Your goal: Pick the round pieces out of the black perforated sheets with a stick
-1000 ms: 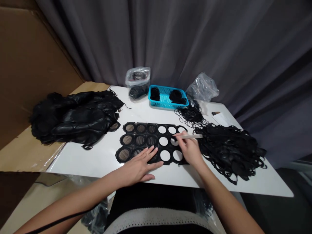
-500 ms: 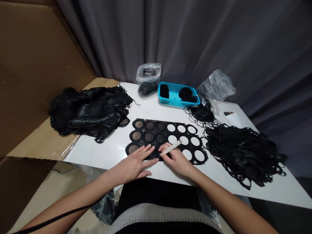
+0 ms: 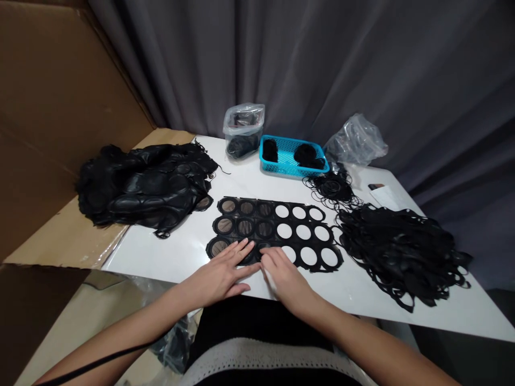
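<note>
In the head view, the perforated black sheet (image 3: 274, 222) lies flat near the middle of the tabletop's (image 3: 245, 185) near edge, probably so that both hands reach it easily. The left hand (image 3: 223, 274) is spread, fingers laid over the sheet's nearest row, presumably to keep it from sliding. The right hand (image 3: 286, 279) is curled over the same row, perhaps for fine work at one ring; whether its fingers are closed on anything, I cannot tell. The black heaps, one (image 3: 148, 182) towards the tabletop's left edge and another (image 3: 402, 252) towards its right, likely sit aside to leave room, as does the blue basket (image 3: 293, 170) by the far edge. Most of the sheet lies beyond the hands, which are close together at its near side.
</note>
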Tool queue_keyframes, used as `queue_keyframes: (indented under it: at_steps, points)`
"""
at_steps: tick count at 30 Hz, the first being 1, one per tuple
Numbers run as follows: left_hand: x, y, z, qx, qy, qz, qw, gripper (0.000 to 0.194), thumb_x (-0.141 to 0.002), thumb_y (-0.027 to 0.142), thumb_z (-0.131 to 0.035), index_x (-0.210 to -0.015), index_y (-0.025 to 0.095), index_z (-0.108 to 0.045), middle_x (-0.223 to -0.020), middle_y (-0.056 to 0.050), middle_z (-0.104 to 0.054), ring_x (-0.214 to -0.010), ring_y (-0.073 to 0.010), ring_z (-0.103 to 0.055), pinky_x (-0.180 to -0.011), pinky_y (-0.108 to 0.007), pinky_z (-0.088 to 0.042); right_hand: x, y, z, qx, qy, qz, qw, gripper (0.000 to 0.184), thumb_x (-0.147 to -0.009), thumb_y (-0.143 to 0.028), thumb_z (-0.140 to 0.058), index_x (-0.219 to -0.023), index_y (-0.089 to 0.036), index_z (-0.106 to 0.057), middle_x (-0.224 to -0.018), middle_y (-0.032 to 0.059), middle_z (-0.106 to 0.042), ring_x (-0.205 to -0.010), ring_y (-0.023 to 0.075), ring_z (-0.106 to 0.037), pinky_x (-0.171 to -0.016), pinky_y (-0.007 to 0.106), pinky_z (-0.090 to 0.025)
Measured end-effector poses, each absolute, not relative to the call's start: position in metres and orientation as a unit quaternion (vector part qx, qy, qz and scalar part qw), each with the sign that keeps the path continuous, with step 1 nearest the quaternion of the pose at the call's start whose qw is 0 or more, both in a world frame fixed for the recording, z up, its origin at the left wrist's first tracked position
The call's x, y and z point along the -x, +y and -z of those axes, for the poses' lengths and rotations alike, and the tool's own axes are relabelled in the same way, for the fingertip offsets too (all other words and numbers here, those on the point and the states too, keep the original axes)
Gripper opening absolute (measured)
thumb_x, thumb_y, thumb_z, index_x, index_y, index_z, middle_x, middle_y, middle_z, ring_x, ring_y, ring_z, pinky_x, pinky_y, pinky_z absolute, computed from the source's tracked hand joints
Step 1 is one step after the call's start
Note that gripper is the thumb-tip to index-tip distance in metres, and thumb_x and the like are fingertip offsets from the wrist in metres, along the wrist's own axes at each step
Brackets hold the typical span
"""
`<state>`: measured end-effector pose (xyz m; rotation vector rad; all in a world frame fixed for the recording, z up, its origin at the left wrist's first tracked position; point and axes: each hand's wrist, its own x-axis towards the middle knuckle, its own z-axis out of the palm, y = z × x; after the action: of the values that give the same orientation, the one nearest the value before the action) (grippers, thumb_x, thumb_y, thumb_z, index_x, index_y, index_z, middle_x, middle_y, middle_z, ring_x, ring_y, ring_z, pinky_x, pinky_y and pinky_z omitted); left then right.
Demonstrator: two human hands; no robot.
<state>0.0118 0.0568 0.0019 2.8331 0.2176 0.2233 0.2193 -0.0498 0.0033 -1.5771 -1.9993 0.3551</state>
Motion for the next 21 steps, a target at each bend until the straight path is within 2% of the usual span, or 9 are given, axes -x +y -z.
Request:
queue_keyframes:
  at_steps: [3, 8, 11, 13, 14, 17, 21]
  points:
    - [-0.011, 0.056, -0.001, -0.983, 0.081, -0.079, 0.145, 0.058, -0.097, 0.038, -0.060, -0.150, 0.031, -0.039, -0.165, -0.012, -0.016, -0.150, -0.0345, -0.021, -0.118, -0.053, -0.028, -0.232, -0.050, -0.006, 0.623, -0.703, -0.136, 0.315, 0.021, -0.096, -0.012, -0.039, -0.099, -0.020, -0.059, -0.106, 0.0143, -0.066, -0.100, 0.0274, -0.060, -0.089, 0.044, -0.051]
    - [-0.010, 0.054, -0.008, -0.984, 0.079, -0.088, 0.137, 0.055, -0.096, 0.041, -0.061, -0.147, 0.028, -0.044, -0.163, -0.013, -0.023, -0.148, -0.0359, -0.025, -0.117, -0.050, -0.030, -0.289, -0.034, -0.026, 0.737, -0.503, -0.202, 0.405, 0.023, -0.100, -0.035, -0.043, -0.097, -0.021, -0.060, -0.097, 0.0073, -0.070, -0.081, 0.0221, -0.066, -0.075, 0.034, -0.051]
    - [-0.021, 0.060, -0.022, -0.985, 0.093, -0.075, 0.126, 0.051, -0.095, 0.047, -0.059, -0.141, 0.027, -0.051, -0.151, -0.014, -0.045, -0.138, -0.0354, -0.044, -0.109, -0.049, -0.040, -0.302, -0.016, -0.031, 0.731, -0.512, -0.197, 0.406, 0.024, -0.099, -0.038, -0.043, -0.096, -0.022, -0.061, -0.098, 0.0072, -0.071, -0.082, 0.0221, -0.066, -0.075, 0.032, -0.049]
    - [-0.034, 0.069, -0.027, -0.982, 0.118, -0.076, 0.125, 0.043, -0.098, 0.044, -0.057, -0.136, 0.025, -0.056, -0.137, -0.013, -0.059, -0.125, -0.0321, -0.057, -0.103, -0.047, -0.045, -0.297, -0.002, -0.031, 0.708, -0.559, -0.180, 0.393, 0.023, -0.100, -0.035, -0.041, -0.097, -0.022, -0.060, -0.099, 0.0075, -0.069, -0.088, 0.0226, -0.065, -0.081, 0.034, -0.048]
    - [-0.040, 0.075, -0.028, -0.981, 0.128, -0.079, 0.123, 0.040, -0.098, 0.041, -0.056, -0.134, 0.023, -0.058, -0.134, -0.013, -0.061, -0.121, -0.0309, -0.059, -0.102, -0.046, -0.046, -0.292, 0.005, -0.030, 0.691, -0.586, -0.179, 0.384, 0.024, -0.100, -0.033, -0.040, -0.098, -0.022, -0.060, -0.099, 0.0076, -0.069, -0.090, 0.0226, -0.064, -0.084, 0.034, -0.048]
    - [-0.052, 0.092, -0.019, -0.982, 0.117, -0.096, 0.109, 0.045, -0.096, 0.039, -0.061, -0.137, 0.020, -0.056, -0.148, -0.017, -0.048, -0.135, -0.0347, -0.047, -0.109, -0.049, -0.040, -0.278, 0.018, -0.024, 0.633, -0.651, -0.223, 0.355, 0.022, -0.101, -0.028, -0.039, -0.097, -0.021, -0.059, -0.097, 0.0070, -0.067, -0.092, 0.0213, -0.063, -0.086, 0.035, -0.048]
    - [-0.050, 0.103, -0.001, -0.983, 0.093, -0.089, 0.128, 0.056, -0.095, 0.042, -0.062, -0.146, 0.027, -0.046, -0.161, -0.013, -0.028, -0.148, -0.0346, -0.027, -0.118, -0.053, -0.028, -0.269, 0.021, -0.015, 0.597, -0.665, -0.286, 0.347, 0.015, -0.098, -0.025, -0.044, -0.091, -0.021, -0.057, -0.100, 0.0057, -0.066, -0.095, 0.0195, -0.063, -0.085, 0.034, -0.049]
